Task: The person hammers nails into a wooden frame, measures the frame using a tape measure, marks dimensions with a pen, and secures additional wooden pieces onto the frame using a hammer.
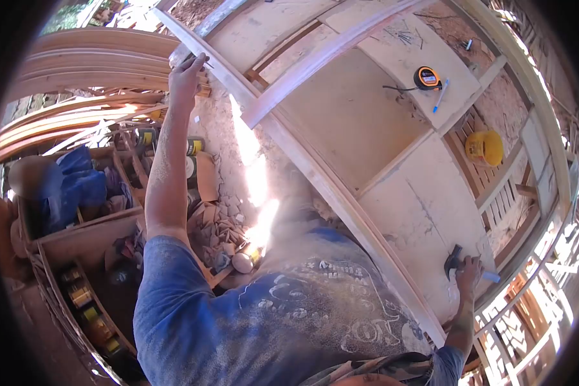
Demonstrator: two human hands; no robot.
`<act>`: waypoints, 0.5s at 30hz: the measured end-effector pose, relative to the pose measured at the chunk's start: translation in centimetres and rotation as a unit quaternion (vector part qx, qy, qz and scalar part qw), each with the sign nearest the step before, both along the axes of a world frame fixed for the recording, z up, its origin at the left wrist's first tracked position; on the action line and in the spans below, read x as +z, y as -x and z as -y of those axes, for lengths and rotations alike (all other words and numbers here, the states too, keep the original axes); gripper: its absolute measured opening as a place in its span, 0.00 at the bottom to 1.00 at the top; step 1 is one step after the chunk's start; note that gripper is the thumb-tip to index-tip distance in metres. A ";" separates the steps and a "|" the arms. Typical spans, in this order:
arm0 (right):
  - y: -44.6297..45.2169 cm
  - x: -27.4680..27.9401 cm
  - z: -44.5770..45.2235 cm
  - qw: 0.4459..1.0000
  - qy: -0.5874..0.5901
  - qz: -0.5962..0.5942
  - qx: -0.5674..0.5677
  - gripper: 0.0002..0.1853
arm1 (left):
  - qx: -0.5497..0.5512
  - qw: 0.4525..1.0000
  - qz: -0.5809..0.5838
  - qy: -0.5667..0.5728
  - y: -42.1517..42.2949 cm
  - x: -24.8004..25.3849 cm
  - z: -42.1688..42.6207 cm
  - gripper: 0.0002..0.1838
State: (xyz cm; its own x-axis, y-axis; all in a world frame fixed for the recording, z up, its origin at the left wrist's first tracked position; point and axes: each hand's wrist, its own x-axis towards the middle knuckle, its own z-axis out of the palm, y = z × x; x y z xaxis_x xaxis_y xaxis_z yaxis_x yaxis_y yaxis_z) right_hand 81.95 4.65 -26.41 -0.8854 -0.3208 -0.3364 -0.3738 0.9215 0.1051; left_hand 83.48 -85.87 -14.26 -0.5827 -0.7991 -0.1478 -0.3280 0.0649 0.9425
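My left hand (185,74) is at the upper left, fingers closed on a small thin item against a long pale wood strip (309,161). The item is too small to name. At the lower right, my right hand (469,273) grips a hammer (453,260) with a dark head and a blue handle end, low over a pale board (418,199). A second strip (328,58) crosses the long one near the top. An orange and black tape measure (426,78) and a blue pen (441,96) lie on another board, with loose nails (404,35) above them.
A yellow container (484,148) stands at the right, inside the frame. Stacked planks (96,58) lie at the upper left. Below them are a wooden box (87,241) with cans and blue cloth (77,183), and a heap of wood scraps (219,231).
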 end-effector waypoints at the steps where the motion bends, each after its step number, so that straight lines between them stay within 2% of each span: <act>1: 0.5 0.8 0.4 1.000 0.016 0.011 0.017 0.17 | 0.002 1.000 -0.015 0.004 -1.2 0.5 -1.3 0.15; 4: 1.9 3.8 2.5 0.997 0.053 -0.021 0.046 0.12 | 0.006 0.999 -0.029 0.025 -3.9 1.3 -6.2 0.16; 7: 4.2 6.4 6.4 0.971 0.192 0.083 -0.116 0.07 | 0.015 0.999 -0.027 0.010 -4.6 0.6 -10.1 0.14; 8: 4.8 4.5 5.9 0.951 0.288 0.050 -0.099 0.08 | 0.006 0.999 -0.030 0.009 -4.7 -0.1 -10.8 0.15; 10: 5.9 5.6 10.2 0.900 0.383 0.102 -0.179 0.06 | 0.010 0.998 -0.043 0.035 -4.6 -0.8 -12.7 0.15; 11: 5.9 8.9 14.5 0.850 0.431 0.174 -0.247 0.06 | 0.013 0.998 -0.047 0.048 -4.6 -1.1 -13.7 0.15; 12: 6.5 8.4 15.4 0.820 0.460 0.224 -0.255 0.06 | 0.020 0.998 -0.022 0.049 -4.7 -0.9 -14.7 0.14; 15: 7.2 10.0 19.9 0.746 0.513 0.328 -0.269 0.06 | 0.009 0.983 -0.022 0.183 -4.6 -3.8 -14.7 0.14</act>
